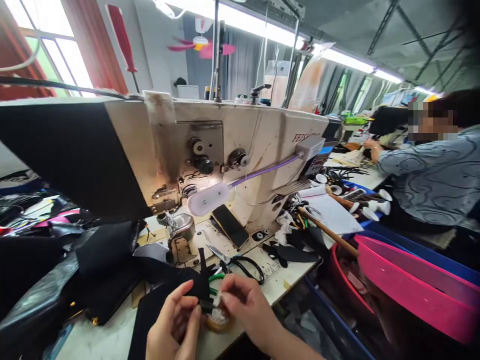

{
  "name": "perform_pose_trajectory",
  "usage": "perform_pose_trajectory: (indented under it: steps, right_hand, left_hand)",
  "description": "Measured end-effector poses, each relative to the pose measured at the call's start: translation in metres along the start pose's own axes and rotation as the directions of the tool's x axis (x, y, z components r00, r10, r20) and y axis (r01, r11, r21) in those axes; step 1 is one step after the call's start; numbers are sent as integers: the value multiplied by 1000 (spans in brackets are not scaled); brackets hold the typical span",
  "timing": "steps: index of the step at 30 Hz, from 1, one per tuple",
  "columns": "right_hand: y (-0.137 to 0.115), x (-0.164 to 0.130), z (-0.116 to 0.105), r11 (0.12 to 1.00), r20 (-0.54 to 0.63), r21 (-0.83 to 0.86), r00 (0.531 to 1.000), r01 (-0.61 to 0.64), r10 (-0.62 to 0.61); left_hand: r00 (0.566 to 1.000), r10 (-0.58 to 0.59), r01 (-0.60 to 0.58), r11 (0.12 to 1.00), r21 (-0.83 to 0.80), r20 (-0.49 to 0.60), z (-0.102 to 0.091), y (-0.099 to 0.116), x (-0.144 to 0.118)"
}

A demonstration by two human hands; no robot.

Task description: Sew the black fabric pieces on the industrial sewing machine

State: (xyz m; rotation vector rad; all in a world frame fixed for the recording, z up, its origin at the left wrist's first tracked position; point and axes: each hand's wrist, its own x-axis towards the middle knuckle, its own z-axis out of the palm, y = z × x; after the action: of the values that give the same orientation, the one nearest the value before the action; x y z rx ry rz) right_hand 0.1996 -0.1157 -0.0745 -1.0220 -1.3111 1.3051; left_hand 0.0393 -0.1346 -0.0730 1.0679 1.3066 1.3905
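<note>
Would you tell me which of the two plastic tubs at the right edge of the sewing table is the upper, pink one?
It is the pink tub, the brighter one lying on top; the red tub sits beneath it, darker, nearer the table.

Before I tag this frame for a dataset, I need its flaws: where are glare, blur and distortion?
Head view: the window and ceiling strip lights blow out white; the wide lens bows the cream sewing machine; the left hand and right hand on the black strap look slightly soft; the pink plastic tub smears at the edge.
</note>
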Motion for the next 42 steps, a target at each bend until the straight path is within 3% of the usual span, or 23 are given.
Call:
perform_pose_trajectory:
  steps: [3, 6, 7, 9, 11, 13, 15, 17, 18, 20, 22, 23, 25, 27, 29, 31, 34, 38, 42]
  right_hand:
    - [-3, 1, -16, 994, 99, 10, 989, 109, -110]
    - [-6, 3, -22, 923, 99, -245, 955, 296, -280]
    - [-7, 3, -21, 845, 119, -356, 917, 398, -382]
    - [-9, 4, -17, 614, 239, -521, 792, 593, -562]
    - [-11, 4, -14, 432, 346, -565, 677, 703, -650]
    - [-12, 5, -12, 391, 356, -568, 644, 724, -677]
    - [-11, 6, -13, 453, 295, -542, 665, 708, -686]
    - [-10, 6, -16, 500, 218, -538, 685, 678, -695]
    - [-9, 6, -17, 507, 188, -547, 688, 666, -701]
    - [-7, 4, -21, 500, 161, -569, 685, 653, -711]
    - [-5, 2, -24, 492, 168, -570, 679, 658, -715]
    - [-4, 1, -25, 492, 163, -569, 677, 659, -718]
    - [-3, 1, -27, 525, 107, -558, 683, 643, -723]
    - [-3, 2, -27, 628, 22, -493, 731, 602, -683]
    - [-2, 3, -25, 780, -31, -341, 823, 526, -568]
    - [-1, 6, -19, 890, -24, -182, 903, 418, -429]
    - [1, 10, 0, 961, 22, 25, 960, 277, -278]
    - [-4, 14, 33, 942, 180, 295, 958, 162, -221]
    - [-16, 17, 61, 918, 433, 378, 899, -120, -62]
  left_hand:
    - [990, -141, 142, 985, -98, 19, -6, 9, 6]
    - [975, -212, 221, 963, -154, 73, -8, 17, 10]
    - [973, -217, 227, 959, -171, 77, -7, 19, 10]
    - [970, -218, 234, 956, -178, 108, -4, 22, 10]
    - [960, -214, 240, 961, -139, 180, -2, 24, 11]
    - [942, -205, 234, 969, -80, 264, -3, 24, 13]
    - [932, -161, 165, 986, 16, 324, -6, 25, 19]
    - [937, -18, -64, 972, 224, 348, -10, 27, 26]
    - [931, 82, -220, 904, 367, 357, -11, 29, 31]
    - [881, 232, -459, 627, 629, 412, -11, 35, 40]
    - [841, 222, -541, 363, 758, 494, -8, 43, 48]
    - [832, 180, -554, 282, 783, 524, -6, 46, 51]
    - [819, 101, -573, 203, 794, 565, -2, 53, 54]
    - [806, 49, -586, 204, 784, 589, -2, 60, 54]
    - [795, 0, -590, 231, 773, 607, -6, 68, 50]
    - [793, -17, -589, 237, 773, 609, -16, 76, 44]
    - [817, 38, -571, 197, 797, 576, -40, 86, 33]
    - [849, 103, -528, 200, 825, 518, -80, 90, 21]
    - [878, 68, -476, 228, 849, 474, -113, 109, 14]
